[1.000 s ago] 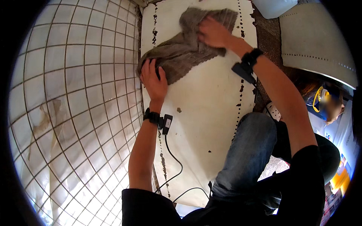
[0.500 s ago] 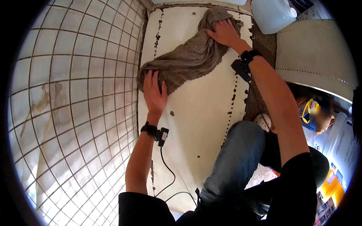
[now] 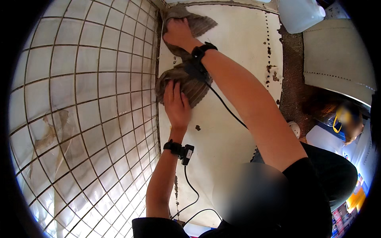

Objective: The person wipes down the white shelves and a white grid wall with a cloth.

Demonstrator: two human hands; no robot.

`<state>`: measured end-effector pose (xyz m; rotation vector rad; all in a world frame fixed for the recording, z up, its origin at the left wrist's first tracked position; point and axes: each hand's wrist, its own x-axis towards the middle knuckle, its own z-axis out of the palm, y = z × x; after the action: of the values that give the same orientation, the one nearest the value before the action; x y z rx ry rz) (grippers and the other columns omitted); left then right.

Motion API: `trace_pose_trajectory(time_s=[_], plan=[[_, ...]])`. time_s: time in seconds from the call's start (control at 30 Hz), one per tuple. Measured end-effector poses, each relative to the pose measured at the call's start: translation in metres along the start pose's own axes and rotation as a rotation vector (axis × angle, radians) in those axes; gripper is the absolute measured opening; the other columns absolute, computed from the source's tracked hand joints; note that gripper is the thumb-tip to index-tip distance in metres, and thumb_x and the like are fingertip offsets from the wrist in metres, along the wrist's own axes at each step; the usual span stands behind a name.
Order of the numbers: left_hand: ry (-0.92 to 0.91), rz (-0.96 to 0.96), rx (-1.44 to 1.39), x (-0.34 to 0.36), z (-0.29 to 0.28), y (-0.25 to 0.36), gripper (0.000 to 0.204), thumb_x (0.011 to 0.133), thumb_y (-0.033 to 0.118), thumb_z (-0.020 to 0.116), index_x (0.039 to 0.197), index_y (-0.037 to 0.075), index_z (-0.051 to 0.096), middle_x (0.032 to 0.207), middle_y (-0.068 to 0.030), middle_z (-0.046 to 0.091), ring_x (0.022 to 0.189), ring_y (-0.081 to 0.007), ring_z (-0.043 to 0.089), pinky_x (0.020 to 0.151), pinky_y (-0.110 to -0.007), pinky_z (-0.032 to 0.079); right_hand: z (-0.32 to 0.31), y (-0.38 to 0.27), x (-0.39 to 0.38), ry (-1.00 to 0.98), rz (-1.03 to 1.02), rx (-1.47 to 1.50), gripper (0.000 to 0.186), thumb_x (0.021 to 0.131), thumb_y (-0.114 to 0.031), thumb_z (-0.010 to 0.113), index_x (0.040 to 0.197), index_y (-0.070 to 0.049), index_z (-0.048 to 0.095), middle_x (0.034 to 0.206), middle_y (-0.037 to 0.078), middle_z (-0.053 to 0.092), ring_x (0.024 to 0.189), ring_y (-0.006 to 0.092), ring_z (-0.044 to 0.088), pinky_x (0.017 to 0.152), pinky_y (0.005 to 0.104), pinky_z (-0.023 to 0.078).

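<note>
A crumpled grey-brown cloth [image 3: 200, 23] lies on a long, chipped white board [image 3: 238, 47] along the left wall. My right hand [image 3: 180, 32] has curled fingers gripping the upper end of the cloth near the board's far left corner. Below it, my left hand [image 3: 176, 107] rests on the lower fold, fingers slightly bent and a little apart. Both wrists carry black straps with small devices and cables; my right forearm crosses the board diagonally.
A white wire grid [image 3: 83, 99] stands against the left side. A translucent jug [image 3: 297, 14] and a grey perforated panel [image 3: 337, 55] are at upper right, above some plastic items [image 3: 323, 139] and a pale clog [image 3: 293, 129]. A blurred patch covers the lower middle.
My right hand has swept the cloth's upper end from the board's right side to its far left. My left hand stays on the lower part; the view has shifted slightly.
</note>
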<state>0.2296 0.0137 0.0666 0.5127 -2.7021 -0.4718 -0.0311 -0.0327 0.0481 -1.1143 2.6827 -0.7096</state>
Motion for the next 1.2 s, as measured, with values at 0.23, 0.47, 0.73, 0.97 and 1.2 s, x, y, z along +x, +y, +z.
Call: trace_pose_trajectory(time_s=[0.23,0.47,0.73,0.97,1.2], plan=[[0.021,-0.006,-0.001,-0.002,-0.002,-0.004,0.035,0.089,0.008,0.045,0.123,-0.001,0.050,0.133,-0.0214,0.044,0.120,-0.0412,0.042,0.101,-0.047,0.034,0.040,-0.037,-0.036,0.289,-0.259,0.005,0.045,0.086,-0.030,0.051,0.110,0.008,0.054,0.106,0.023,0.060,0.109,0.0370,0.052,0.107,0.0460,0.030],[0.053,0.015,0.025,-0.003,-0.005,-0.003,0.025,0.086,0.009,0.047,0.109,-0.001,0.050,0.120,-0.0211,0.047,0.108,-0.0398,0.043,0.093,-0.049,0.035,0.028,-0.036,-0.082,0.106,-0.415,-0.032,0.041,0.088,-0.031,0.047,0.105,0.006,0.056,0.102,0.020,0.059,0.104,0.0369,0.052,0.101,0.0454,0.034],[0.027,0.039,0.125,-0.001,0.000,0.003,0.018,0.084,0.014,0.046,0.092,-0.002,0.046,0.097,-0.0201,0.045,0.092,-0.0391,0.042,0.083,-0.049,0.035,-0.003,-0.022,-0.115,-0.489,-0.357,0.382,0.031,0.089,-0.027,0.048,0.092,0.003,0.058,0.090,0.019,0.060,0.090,0.0338,0.055,0.079,0.0446,0.042],[0.025,-0.030,0.165,-0.014,-0.008,-0.011,0.015,0.078,0.013,0.048,0.085,0.000,0.047,0.089,-0.0161,0.045,0.089,-0.0357,0.043,0.082,-0.047,0.036,-0.052,-0.010,-0.103,-0.668,-0.478,0.194,0.048,0.092,-0.042,0.044,0.106,0.003,0.052,0.112,0.019,0.048,0.102,0.0359,0.045,0.091,0.0464,0.033],[-0.021,-0.161,0.129,-0.003,0.002,-0.004,0.046,0.091,0.016,0.042,0.132,-0.006,0.038,0.141,-0.0249,0.032,0.127,-0.0423,0.031,0.107,-0.049,0.023,-0.041,0.069,-0.036,-0.228,-0.172,-0.327,0.081,0.092,-0.063,0.023,0.122,0.005,0.055,0.147,0.018,0.027,0.138,0.0323,0.018,0.117,0.0435,0.010]])
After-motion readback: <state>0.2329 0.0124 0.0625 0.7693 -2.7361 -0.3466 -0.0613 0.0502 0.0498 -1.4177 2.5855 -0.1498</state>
